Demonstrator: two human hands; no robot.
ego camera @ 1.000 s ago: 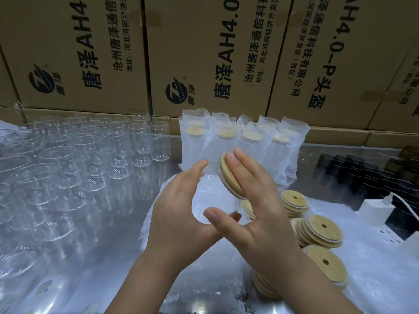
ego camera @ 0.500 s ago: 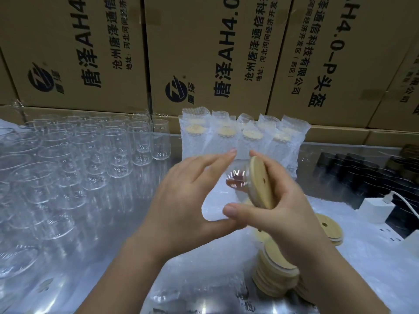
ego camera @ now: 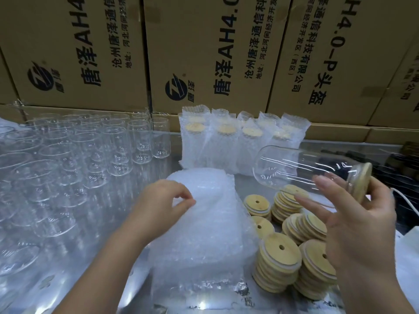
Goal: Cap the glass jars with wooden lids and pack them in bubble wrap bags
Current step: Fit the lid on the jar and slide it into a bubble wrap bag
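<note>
My right hand (ego camera: 353, 214) holds a clear glass jar (ego camera: 294, 168) on its side in the air, base pointing left, with a wooden lid (ego camera: 362, 180) on its mouth. Thumb and fingers curl round the lidded end. My left hand (ego camera: 163, 200) rests on top of a stack of bubble wrap bags (ego camera: 204, 234) and pinches the top bag near its edge. Stacks of wooden lids (ego camera: 278, 264) with small holes lie right of the bags, under the jar.
Many empty glass jars (ego camera: 68, 159) stand on the left of the table. Several wrapped, lidded jars (ego camera: 238, 143) stand at the back centre. Cardboard boxes (ego camera: 204, 53) wall the rear. Dark jars (ego camera: 394, 164) and a white charger (ego camera: 408, 236) sit right.
The lid went onto the jar. My right hand carried the capped jar out to the right and laid it sideways. My left hand let go and dropped onto the bubble wrap stack.
</note>
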